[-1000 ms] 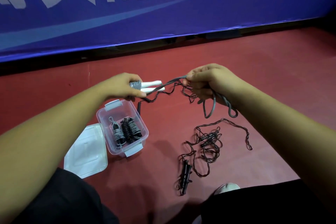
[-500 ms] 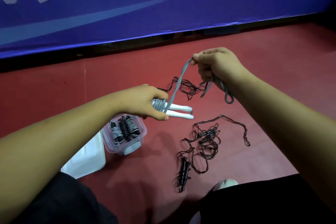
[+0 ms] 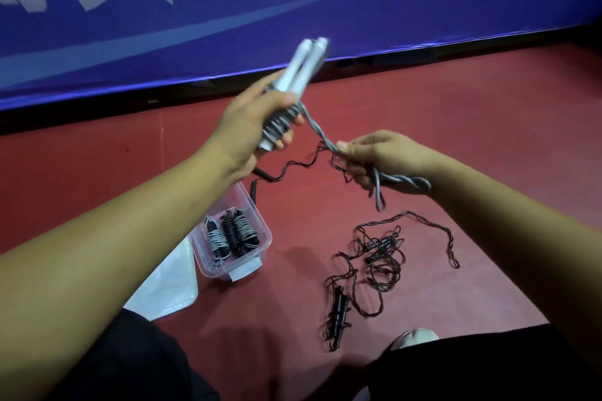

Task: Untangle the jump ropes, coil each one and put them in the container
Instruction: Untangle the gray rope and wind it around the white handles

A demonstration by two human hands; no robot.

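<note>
Stowed: three coiled ropes (image 3: pixel 229 234) in clear plastic container (image 3: pixel 255 212) | part-wound: grey white-handled rope (image 3: pixel 299 72), left hand (image 3: pixel 257 117) gripping, right hand (image 3: pixel 374 156) pinching tail | pending: black tangled rope (image 3: pixel 379 254), red floor (image 3: pixel 456 107)

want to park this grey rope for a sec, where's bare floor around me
Bare red floor lies between the container and the black rope tangle, and wider patches run below the blue banner at far left and right. Crowded: the tangle itself, and under the left hand and right hand, where a black strand trails toward the container.
</note>
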